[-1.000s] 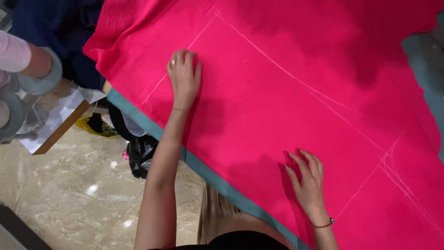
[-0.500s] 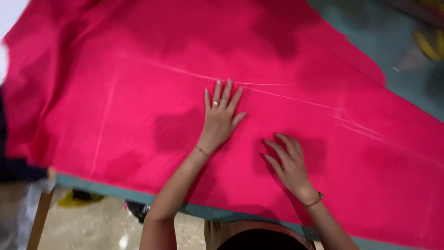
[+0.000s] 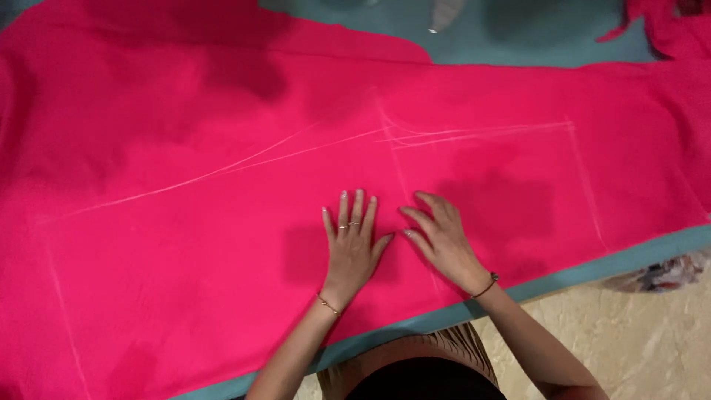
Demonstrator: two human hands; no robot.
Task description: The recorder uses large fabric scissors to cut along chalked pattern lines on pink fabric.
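Note:
A large bright pink cloth (image 3: 185, 244) lies spread over a teal-topped table (image 3: 518, 37). Pale chalk lines (image 3: 296, 152) run across the cloth. My left hand (image 3: 352, 241) lies flat on the cloth near the front edge, fingers spread and palm down, holding nothing. My right hand (image 3: 441, 237) rests just beside it, fingers apart and pressing on the cloth. The two hands are close together, almost touching at the thumbs.
The teal table edge (image 3: 578, 270) shows along the front below the cloth. Beige stone floor (image 3: 637, 341) lies to the lower right, with a bundle of patterned material (image 3: 663, 274) under the table edge. A pale cone-shaped object (image 3: 443, 15) sits at the far edge.
The view has swung so more of the cloth shows. My left hand has moved from the cloth's left corner to the middle, and both hands now lie side by side.

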